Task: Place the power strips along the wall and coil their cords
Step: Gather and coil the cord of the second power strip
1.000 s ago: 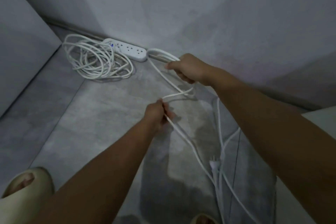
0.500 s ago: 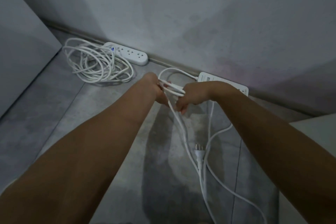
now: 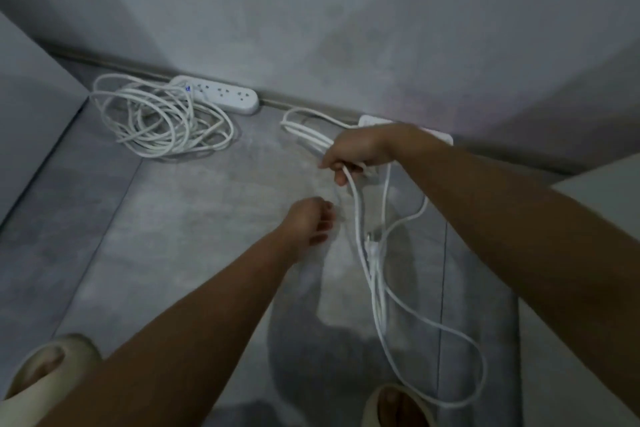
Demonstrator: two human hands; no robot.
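A white power strip (image 3: pixel 225 98) lies against the wall at the back left, its cord (image 3: pixel 157 121) coiled in a loose pile beside it on the floor. A second white power strip (image 3: pixel 372 121) lies along the wall further right, mostly hidden behind my right forearm. My right hand (image 3: pixel 358 152) is closed on several loops of that strip's white cord (image 3: pixel 377 291). The rest of the cord hangs down and trails over the floor, with its plug (image 3: pixel 373 242) dangling mid-way. My left hand (image 3: pixel 308 224) hovers below and left of the right, fingers apart, holding nothing.
The grey wall (image 3: pixel 346 28) meets the grey tiled floor (image 3: pixel 173 236) along a baseboard. A panel (image 3: pixel 31 114) stands at the left. My feet in pale slippers show at the bottom left (image 3: pixel 45 371) and bottom middle (image 3: pixel 398 406). A light surface (image 3: pixel 602 184) sits at right.
My hands have parted: the left has let go of the cord and dropped lower, while the right keeps the gathered loops and has moved up and right. The plug hangs higher.
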